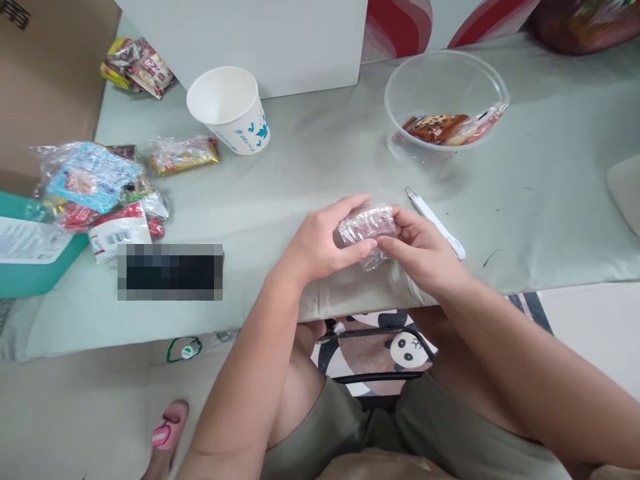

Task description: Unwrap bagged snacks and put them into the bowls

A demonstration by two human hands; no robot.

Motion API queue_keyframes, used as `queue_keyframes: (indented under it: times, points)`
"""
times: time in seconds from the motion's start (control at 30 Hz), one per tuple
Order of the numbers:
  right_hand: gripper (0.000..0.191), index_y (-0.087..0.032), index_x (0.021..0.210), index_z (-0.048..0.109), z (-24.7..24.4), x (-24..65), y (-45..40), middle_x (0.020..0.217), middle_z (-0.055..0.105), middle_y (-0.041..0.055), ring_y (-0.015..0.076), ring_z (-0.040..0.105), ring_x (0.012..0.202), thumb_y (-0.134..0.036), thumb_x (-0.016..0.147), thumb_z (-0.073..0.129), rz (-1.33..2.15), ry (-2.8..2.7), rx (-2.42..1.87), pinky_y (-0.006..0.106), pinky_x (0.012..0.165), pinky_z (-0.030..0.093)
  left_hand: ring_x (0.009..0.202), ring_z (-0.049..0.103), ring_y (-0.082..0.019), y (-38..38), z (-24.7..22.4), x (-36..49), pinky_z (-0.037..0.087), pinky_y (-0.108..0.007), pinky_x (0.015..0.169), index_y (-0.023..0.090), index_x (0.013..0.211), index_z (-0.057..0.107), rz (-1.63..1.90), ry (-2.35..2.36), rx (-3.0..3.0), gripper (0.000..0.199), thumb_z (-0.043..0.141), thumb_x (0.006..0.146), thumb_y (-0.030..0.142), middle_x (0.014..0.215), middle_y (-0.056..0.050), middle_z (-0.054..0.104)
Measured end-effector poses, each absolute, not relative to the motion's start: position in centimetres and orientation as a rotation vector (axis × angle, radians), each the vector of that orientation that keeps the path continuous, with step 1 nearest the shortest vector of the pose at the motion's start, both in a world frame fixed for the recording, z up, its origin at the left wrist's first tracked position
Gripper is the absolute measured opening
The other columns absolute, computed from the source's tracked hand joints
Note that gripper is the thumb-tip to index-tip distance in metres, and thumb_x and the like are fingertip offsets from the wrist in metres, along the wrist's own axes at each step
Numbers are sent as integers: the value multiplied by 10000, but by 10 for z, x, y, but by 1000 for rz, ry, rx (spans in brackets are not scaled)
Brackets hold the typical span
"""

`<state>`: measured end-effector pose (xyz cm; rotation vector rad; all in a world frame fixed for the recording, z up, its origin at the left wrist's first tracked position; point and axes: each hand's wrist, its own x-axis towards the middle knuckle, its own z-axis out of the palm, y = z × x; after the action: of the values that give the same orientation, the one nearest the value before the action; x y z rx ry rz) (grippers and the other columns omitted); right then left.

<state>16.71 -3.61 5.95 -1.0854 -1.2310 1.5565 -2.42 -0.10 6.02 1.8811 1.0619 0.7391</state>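
Note:
Between my two hands, above the front edge of the cloth-covered table, is a crinkled clear plastic packet (367, 227). My left hand (325, 243) grips its left side, with the thumb along the lower edge and the fingers over the top. The fingers and thumb of my right hand (417, 250) pinch its right side. What lies inside the packet cannot be made out. A white utility knife (436, 223) rests on the cloth just behind and right of my right hand.
A paper cup (230, 110) stands behind left, and a clear plastic bowl (447, 100) with wrapped snacks behind right. Wrapped packets (95, 180) are piled at the left, near a pixelated dark object (173, 272). A white box (250, 40) stands at the back.

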Motion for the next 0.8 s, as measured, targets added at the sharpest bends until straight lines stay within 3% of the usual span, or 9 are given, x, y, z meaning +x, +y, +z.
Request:
queue_keyframes:
  times: [0.13, 0.3, 0.4, 0.47, 0.57, 0.67, 0.8]
  points:
    - [315, -229, 1136, 636, 55, 167, -36, 1017, 728, 36, 183, 698, 941, -318, 855, 745, 1453, -1303, -1111, 332, 838, 560, 950, 729, -194, -1, 59, -21, 575, -308, 855, 196, 1286, 699, 747, 1130, 1702, 487, 680, 812, 307, 1181, -50, 783]
    - [391, -242, 1136, 618, 47, 169, -36, 1059, 682, 53, 187, 645, 928, -402, 827, 796, 1144, -1370, -1314, 332, 773, 539, 856, 695, -165, 4, 60, -21, 546, -283, 763, 160, 1163, 748, 796, 1096, 1445, 377, 683, 811, 275, 1054, -54, 784]
    - [495, -241, 1157, 589, 47, 169, -35, 1120, 657, 63, 198, 640, 985, -404, 763, 840, 1234, -1349, -1268, 338, 800, 550, 757, 657, -137, 6, 64, -27, 525, -264, 709, 156, 966, 780, 716, 956, 1243, 235, 708, 828, 331, 873, -34, 752]
    - [403, -218, 1066, 599, 48, 169, -34, 990, 663, 45, 179, 639, 868, -411, 784, 813, 1370, -1348, -1253, 331, 753, 537, 744, 645, -128, 6, 65, -29, 521, -257, 707, 157, 909, 771, 687, 897, 1146, 238, 731, 829, 378, 840, -30, 731]
    - [298, -199, 918, 595, 50, 166, -33, 822, 631, 16, 146, 589, 733, -430, 828, 762, 1400, -1319, -1319, 302, 668, 484, 797, 662, -133, 5, 64, -29, 538, -255, 729, 187, 1063, 730, 740, 952, 1115, 364, 821, 764, 373, 953, -28, 733]
    - [352, -210, 944, 589, 50, 164, -34, 862, 660, 21, 154, 621, 777, -491, 828, 766, 1404, -1254, -1285, 297, 684, 498, 827, 681, -142, 3, 62, -26, 549, -253, 739, 219, 1244, 641, 726, 989, 1160, 560, 840, 721, 241, 963, -14, 730]
    - [474, -262, 1064, 511, 51, 163, -35, 799, 657, -23, 136, 611, 682, -591, 834, 764, 1456, -1156, -1218, 271, 603, 472, 640, 620, -110, 3, 64, -24, 496, -232, 627, 215, 1249, 624, 682, 999, 1169, 442, 697, 814, 180, 734, 32, 664]
